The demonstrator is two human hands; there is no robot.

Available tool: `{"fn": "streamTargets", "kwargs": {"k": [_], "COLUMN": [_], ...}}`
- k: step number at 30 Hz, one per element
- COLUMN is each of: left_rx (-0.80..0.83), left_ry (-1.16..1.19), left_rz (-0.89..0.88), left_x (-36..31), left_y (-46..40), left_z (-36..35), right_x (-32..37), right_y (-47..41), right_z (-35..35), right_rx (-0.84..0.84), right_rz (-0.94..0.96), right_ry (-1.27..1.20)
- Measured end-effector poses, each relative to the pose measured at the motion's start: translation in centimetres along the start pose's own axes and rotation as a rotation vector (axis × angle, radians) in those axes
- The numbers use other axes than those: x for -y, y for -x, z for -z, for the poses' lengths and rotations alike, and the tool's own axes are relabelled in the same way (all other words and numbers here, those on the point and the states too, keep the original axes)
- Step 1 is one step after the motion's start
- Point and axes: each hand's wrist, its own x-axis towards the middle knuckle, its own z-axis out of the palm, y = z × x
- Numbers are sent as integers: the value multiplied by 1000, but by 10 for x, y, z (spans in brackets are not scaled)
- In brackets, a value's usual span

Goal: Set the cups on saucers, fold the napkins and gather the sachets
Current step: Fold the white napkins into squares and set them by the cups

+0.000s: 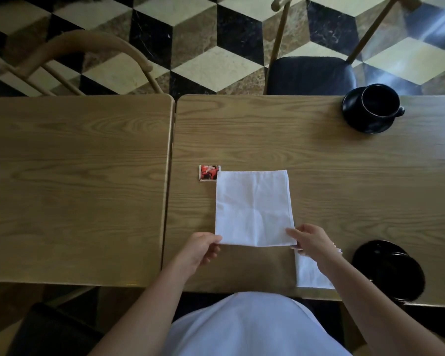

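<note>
A white napkin [253, 206] lies flat on the right-hand wooden table [319, 160], folded into a rectangle. My left hand [199, 249] pinches its near left corner and my right hand [311, 241] pinches its near right corner. A second white napkin [310, 274] lies folded by the table's near edge, partly under my right wrist. A red and white sachet [208, 172] touches the first napkin's far left corner. At the far right a black cup [378, 100] stands on a black saucer [357, 122]. Another black saucer [391, 268], with what looks like a cup on it, sits near right.
A second wooden table [75, 176] abuts on the left with a narrow gap between. Wooden chairs stand beyond both tables, one with a dark seat [311, 75]. The floor is patterned in black, cream and brown tiles.
</note>
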Motion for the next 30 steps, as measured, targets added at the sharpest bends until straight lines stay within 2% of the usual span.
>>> {"fn": "streamTargets", "kwargs": {"k": [6,10,15,18,22,26,30], "left_rx": [-19,-151,-33,-52,-46,-42,-53], "left_ry": [74,239,382,433,407,257,208], "left_rz": [-4,-124,-160,-130,-84,-51,-17], "left_x": [4,-20,-58,-77,-96,-110,-120], "left_y": [6,1,-8,-17,-31,-45,-56], "left_z": [-10,-7,-1,1,3,4,3], "right_x": [-3,17,52,74,97,109,112], "right_y": [6,4,-9,-22,-40,-60,-76], "right_z": [5,14,23,23,23,23,21], "right_rx": [-42,-38,88,94,89,107,127], "right_rz": [-34,32,11,-50,-113,-162,-204], "right_ry": [-73,-218,-396,-472,-453,-391,-355]}}
